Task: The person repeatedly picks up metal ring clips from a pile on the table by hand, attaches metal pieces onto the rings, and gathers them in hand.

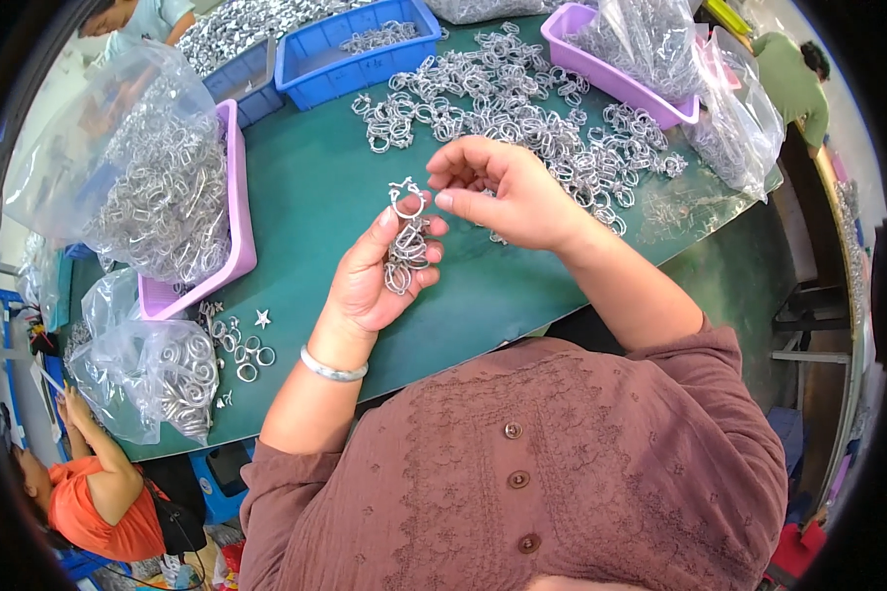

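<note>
My left hand [365,281] is closed round several silver metal rings [404,258]. One ring with a spiky, crown-like top [405,200] stands upright between its thumb and forefinger. Just to the right hovers my right hand [508,192], its fingers loosely curved and thumb a little apart, with no thing visible in them. It is close to the upright ring but does not seem to touch it. Beyond the right hand a wide heap of similar silver rings [493,89] spreads over the green table [310,177].
Pink trays [238,197] [616,87] with plastic bags of metal parts flank the table. A blue bin [355,67] stands at the back. Left lie a bag of spiral pieces [182,364], loose rings [249,360] and a star [262,318]. People work nearby, one in orange [103,507].
</note>
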Tool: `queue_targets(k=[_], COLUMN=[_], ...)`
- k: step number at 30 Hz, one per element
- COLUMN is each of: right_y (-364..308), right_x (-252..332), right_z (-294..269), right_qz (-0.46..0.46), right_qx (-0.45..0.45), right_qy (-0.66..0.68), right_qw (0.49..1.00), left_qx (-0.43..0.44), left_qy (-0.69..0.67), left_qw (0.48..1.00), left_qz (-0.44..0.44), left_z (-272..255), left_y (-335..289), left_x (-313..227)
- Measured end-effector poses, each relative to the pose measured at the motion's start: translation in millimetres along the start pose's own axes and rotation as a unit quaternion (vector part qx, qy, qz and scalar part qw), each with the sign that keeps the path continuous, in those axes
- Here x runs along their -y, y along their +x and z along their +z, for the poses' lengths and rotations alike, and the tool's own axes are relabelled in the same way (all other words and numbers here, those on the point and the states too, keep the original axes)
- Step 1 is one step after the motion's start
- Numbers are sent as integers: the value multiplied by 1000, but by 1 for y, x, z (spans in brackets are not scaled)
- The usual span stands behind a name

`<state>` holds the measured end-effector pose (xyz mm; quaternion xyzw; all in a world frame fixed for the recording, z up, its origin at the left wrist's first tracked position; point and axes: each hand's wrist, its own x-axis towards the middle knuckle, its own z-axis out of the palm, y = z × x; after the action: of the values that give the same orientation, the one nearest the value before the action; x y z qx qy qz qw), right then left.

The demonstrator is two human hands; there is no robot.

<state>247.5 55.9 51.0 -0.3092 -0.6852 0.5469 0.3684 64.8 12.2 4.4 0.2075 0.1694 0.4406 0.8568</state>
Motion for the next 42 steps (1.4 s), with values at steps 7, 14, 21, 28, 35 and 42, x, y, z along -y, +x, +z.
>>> queue_targets(k=[7,14,21,28,35,42], right_y=[-8,-9,-12,-16,-20,-16], right_x=[-6,-7,-14,-17,-19,-20], right_z=[19,21,18,13,15,11], right_qz=[-119,-120,-111,-83,-22,23], right_qx=[-81,-88,-59,-28,-33,-28], right_qy=[-167,-170,-106,-72,48,102], right_qw=[975,974,986,993,998,994], left_qx=[-34,-47,-85,-119,-145,-148], left_qy=[-13,12,136,271,281,257], left_qw=[999,999,986,951,945,950], left_qz=[3,3,48,90,82,95], left_z=[1,-1,7,6,9,6], left_y=[0,1,-1,-1,-2,0], left_x=[3,3,-3,-8,-4,-6])
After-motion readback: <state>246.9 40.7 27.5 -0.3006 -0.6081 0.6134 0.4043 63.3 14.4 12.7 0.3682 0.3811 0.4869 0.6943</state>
